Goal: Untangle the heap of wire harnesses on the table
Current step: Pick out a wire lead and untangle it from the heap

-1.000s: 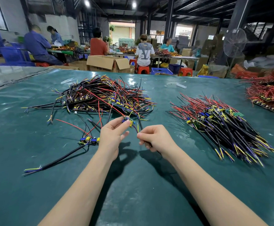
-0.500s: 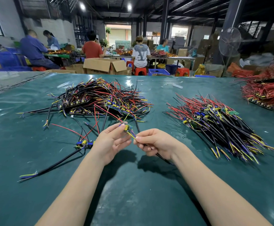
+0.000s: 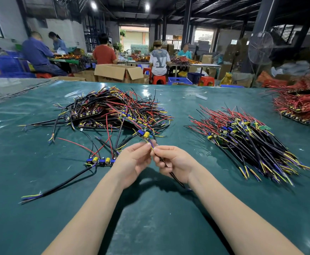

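Since a second ago the two hands have closed in on each other, so that their fingertips now meet on one harness [image 3: 144, 134] where before they held it a little apart, and its blue and yellow parts stand higher above the hands. At the far left a loose harness [image 3: 99, 161] lies flat on the green counter [image 3: 150, 218], its black cable trailing toward the near left edge and its thin red wires running back to the heap. Behind it sits the tangled heap [image 3: 113, 111] of black, red, yellow and purple wires, well left of centre. The left hand [image 3: 132, 161] pinches the coloured wires of the held harness with its fingers [image 3: 140, 146] curled, just below the blue and yellow parts. Those parts touch the near edge of the heap. The right hand [image 3: 172, 161] grips the same harness, thumb and fingers [image 3: 166, 149] pinching the wires, and the black cable passes through the palm and out beneath the wrist. To the right, well apart from the hands, lies a straightened pile [image 3: 246, 142] with its wires aligned. At the far right edge sits a red heap [image 3: 301, 105].
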`<state>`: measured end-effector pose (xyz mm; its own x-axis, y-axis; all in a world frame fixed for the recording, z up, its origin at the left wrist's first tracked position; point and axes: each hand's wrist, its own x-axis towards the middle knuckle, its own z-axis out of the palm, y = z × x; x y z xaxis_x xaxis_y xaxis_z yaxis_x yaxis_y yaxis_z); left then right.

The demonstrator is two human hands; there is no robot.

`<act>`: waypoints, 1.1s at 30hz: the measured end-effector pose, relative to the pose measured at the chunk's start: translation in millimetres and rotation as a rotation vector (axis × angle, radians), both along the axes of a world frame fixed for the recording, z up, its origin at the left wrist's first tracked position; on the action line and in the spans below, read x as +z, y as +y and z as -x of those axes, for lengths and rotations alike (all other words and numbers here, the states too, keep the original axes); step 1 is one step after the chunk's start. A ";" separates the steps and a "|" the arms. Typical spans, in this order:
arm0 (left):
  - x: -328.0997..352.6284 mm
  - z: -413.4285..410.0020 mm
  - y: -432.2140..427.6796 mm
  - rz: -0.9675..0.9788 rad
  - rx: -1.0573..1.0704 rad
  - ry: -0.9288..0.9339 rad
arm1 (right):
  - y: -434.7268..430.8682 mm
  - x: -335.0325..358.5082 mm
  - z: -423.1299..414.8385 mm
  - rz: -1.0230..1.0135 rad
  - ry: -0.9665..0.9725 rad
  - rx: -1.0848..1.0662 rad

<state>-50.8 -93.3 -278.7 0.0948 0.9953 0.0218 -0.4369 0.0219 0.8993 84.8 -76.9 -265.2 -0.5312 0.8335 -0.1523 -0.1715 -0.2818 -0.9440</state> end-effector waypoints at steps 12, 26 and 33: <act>1.2 -8.8 -2.3 -0.147 0.348 0.204 | -3.5 4.4 11.4 0.122 -0.104 -0.066; 11.6 -2.5 -0.5 0.084 0.388 -0.027 | 0.1 -2.6 12.9 -0.060 -0.106 -0.283; 6.8 -18.4 -8.0 0.027 0.166 0.337 | 3.2 -0.1 19.2 -0.315 -0.062 -0.423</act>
<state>-32.4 -101.3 -271.9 -0.0705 0.9975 -0.0093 -0.1156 0.0011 0.9933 65.6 -73.7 -265.3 -0.1370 0.9833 0.1199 -0.1497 0.0991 -0.9838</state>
